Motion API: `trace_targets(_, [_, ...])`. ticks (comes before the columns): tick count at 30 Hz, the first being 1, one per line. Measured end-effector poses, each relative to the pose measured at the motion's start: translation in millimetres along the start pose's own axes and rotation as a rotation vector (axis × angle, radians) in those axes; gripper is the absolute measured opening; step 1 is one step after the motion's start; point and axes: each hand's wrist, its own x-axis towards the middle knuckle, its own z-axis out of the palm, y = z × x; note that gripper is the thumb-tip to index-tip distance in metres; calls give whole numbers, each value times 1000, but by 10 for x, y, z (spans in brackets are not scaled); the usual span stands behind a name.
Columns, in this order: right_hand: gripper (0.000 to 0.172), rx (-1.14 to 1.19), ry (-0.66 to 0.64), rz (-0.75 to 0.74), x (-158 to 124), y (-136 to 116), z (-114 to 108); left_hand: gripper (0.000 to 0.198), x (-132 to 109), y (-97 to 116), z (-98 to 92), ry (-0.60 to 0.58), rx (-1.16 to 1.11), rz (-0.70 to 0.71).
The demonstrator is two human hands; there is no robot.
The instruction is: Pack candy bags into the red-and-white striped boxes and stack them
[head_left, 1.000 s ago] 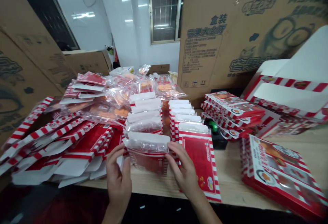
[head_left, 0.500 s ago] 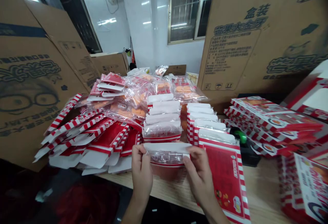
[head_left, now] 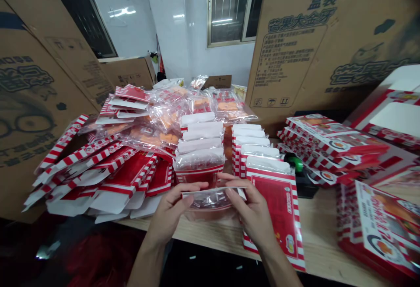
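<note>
Two hands on one clear bag [head_left: 208, 204] here: our left hand [head_left: 172, 208] and right hand [head_left: 252, 210] pinch its crinkly top edge, fingers [head_left: 233, 196] curled nearly closed, holding it just above the pale wood table [head_left: 323, 230]. Two rows of red-striped boxes [head_left: 200, 169] have bags tucked in, and glossy closed boxes [head_left: 331, 145] are stacked at right. Not boxed yet: flat card blanks [head_left: 120, 182] and puffy bags of orange snacks [head_left: 167, 118], piled at left.

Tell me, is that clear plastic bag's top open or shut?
Shut, it appears: the top edge of the clear plastic bag lies pressed flat, with no gap showing, pinched between the left hand and right hand.
</note>
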Motion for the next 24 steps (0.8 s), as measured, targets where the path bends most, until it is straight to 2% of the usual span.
trace_targets(3, [17, 38, -26, -82, 16, 19, -10, 9, 76, 46, 49, 49, 2, 46])
trace_targets(7, [8, 111, -168, -74, 47, -2, -95, 12, 107, -6, 62, 54, 24, 129])
trace_targets(13, [6, 19, -106, -12, 60, -103, -112, 15, 66, -127, -2, 31, 145, 245])
trace_targets(19, [14, 79, -228, -12, 49, -19, -200, 15, 102, -167, 12, 127, 118, 207])
trace_targets(22, [18, 65, -214, 29, 34, -53, -205, 17, 87, -167, -1, 116, 133, 200])
trace_targets(24, [12, -22, -165, 55, 25, -114, -184, 15, 59, -144, -27, 67, 181, 184])
